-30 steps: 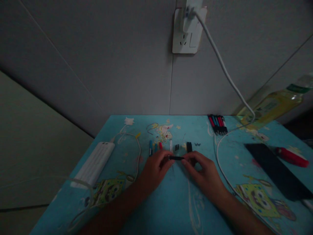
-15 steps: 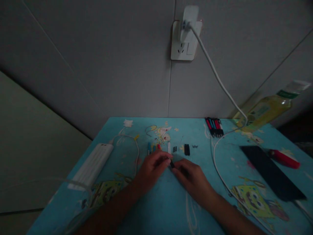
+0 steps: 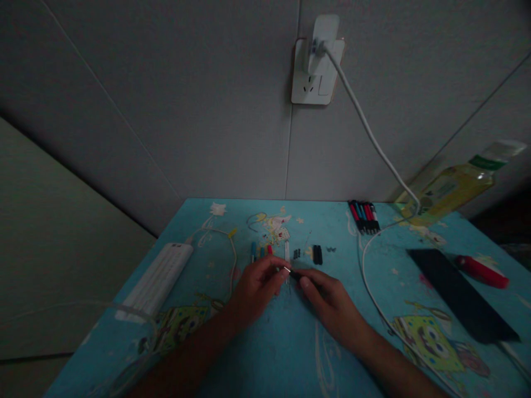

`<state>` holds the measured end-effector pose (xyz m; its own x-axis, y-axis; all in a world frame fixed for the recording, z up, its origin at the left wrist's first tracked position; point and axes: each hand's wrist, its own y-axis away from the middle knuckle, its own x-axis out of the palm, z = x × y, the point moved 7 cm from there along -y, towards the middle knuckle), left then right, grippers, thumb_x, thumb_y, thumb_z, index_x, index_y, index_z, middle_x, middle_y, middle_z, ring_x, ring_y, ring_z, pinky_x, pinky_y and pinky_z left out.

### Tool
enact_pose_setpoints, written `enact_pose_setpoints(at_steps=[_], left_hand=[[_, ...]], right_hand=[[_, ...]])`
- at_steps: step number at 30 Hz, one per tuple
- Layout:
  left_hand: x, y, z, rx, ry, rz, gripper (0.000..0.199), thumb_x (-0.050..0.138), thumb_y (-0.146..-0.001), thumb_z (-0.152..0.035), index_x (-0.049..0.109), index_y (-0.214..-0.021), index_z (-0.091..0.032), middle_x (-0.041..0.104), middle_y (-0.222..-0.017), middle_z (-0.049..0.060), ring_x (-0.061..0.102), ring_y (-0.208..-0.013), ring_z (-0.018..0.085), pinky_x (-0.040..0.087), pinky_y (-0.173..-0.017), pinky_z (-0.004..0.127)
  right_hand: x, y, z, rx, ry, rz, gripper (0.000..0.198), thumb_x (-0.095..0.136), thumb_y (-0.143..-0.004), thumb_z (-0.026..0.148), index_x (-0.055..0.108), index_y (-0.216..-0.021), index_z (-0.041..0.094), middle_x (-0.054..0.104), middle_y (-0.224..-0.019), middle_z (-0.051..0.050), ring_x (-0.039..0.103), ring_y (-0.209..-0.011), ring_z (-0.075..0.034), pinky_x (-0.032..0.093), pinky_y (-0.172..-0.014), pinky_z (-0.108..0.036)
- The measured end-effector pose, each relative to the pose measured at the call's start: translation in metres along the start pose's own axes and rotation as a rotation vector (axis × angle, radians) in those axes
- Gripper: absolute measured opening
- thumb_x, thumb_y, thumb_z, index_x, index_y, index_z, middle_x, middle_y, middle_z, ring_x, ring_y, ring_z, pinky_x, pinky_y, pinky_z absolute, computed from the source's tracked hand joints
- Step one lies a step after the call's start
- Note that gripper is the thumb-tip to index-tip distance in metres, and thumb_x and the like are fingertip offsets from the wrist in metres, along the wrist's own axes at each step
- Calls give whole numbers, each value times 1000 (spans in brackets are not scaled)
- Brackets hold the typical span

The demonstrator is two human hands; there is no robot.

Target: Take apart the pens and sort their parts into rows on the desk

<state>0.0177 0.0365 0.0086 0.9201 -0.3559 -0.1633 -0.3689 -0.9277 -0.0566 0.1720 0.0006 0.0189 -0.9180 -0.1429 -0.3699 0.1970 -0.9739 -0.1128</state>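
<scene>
My left hand (image 3: 259,281) is closed, thumb and fingers pinched at the light, thin end of a small pen piece. My right hand (image 3: 332,298) is closed on the dark end of that piece, a black pen part (image 3: 295,275). The two hands almost meet over the table. Just beyond them lie blue pen barrels (image 3: 253,251), a red barrel (image 3: 270,250), thin white refills (image 3: 286,249), small dark pieces (image 3: 296,254) and black tube-like pen parts (image 3: 317,255). The left fingers partly hide the barrels and refills.
Several pens (image 3: 364,217) lie in a row at the back right, by a bottle of yellow liquid (image 3: 452,188). A dark flat panel (image 3: 462,293) and a red-handled object (image 3: 483,271) lie right. A white power strip (image 3: 155,282) is left; a white cable (image 3: 367,276) crosses the table.
My right hand has shifted slightly right, and its thumb and fingers have changed place on the black part. More of the thin light end shows between the hands.
</scene>
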Motion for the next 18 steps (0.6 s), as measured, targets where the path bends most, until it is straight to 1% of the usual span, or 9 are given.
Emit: enact_pose_setpoints(at_steps=[2, 5, 9, 11, 13, 15, 18], left_hand=[[1, 1, -3, 30, -84, 11, 22, 55, -95, -38, 63, -100, -18, 53, -60, -5, 51, -55, 10, 39, -55, 21], [2, 2, -10, 139, -302, 20, 19, 55, -95, -37, 63, -95, -19, 57, -65, -4, 54, -59, 11, 41, -59, 23], [9, 4, -16, 339, -642, 107, 19, 48, -98, -31, 60, -90, -19, 63, -79, 1, 59, -71, 14, 42, -67, 25], [13, 6, -17, 419, -798, 153, 22, 44, -100, -30, 60, -89, -19, 63, -82, 2, 59, -72, 14, 41, -66, 24], [16, 7, -18, 457, -895, 172, 25, 41, -101, -29, 59, -85, -19, 61, -79, 1, 58, -69, 14, 39, -62, 24], [17, 8, -18, 465, -929, 165, 28, 40, -101, -28, 57, -80, -19, 60, -74, 1, 57, -65, 13, 37, -59, 24], [15, 7, -16, 445, -937, 117, 32, 40, -101, -28, 54, -73, -19, 58, -66, 0, 54, -57, 12, 35, -56, 25]], right_hand=[[-1, -1, -2, 19, -25, 0, 32, 45, -101, 40, 70, -101, 20, 69, -89, -4, 63, -83, -19, 49, -75, -30], [-2, -2, -8, 44, 12, -5, 37, 44, -101, 42, 68, -85, 18, 65, -76, -2, 59, -72, -17, 46, -65, -28], [-2, -2, -12, 30, 87, -4, 37, 43, -101, 41, 64, -79, 19, 62, -73, -1, 57, -69, -17, 45, -64, -28], [-2, -2, -11, 5, 117, 11, 37, 43, -101, 40, 62, -78, 19, 62, -73, -1, 57, -69, -16, 45, -65, -28], [-1, -2, -8, -27, 144, 35, 35, 42, -102, 37, 62, -79, 20, 62, -75, -1, 58, -71, -16, 45, -67, -28], [0, -1, -6, -61, 172, 45, 32, 43, -102, 35, 63, -82, 20, 63, -78, -2, 60, -74, -17, 46, -71, -29], [-2, -1, -3, -90, 183, 23, 22, 49, -100, 31, 66, -92, 21, 65, -87, -3, 62, -81, -18, 48, -76, -30]])
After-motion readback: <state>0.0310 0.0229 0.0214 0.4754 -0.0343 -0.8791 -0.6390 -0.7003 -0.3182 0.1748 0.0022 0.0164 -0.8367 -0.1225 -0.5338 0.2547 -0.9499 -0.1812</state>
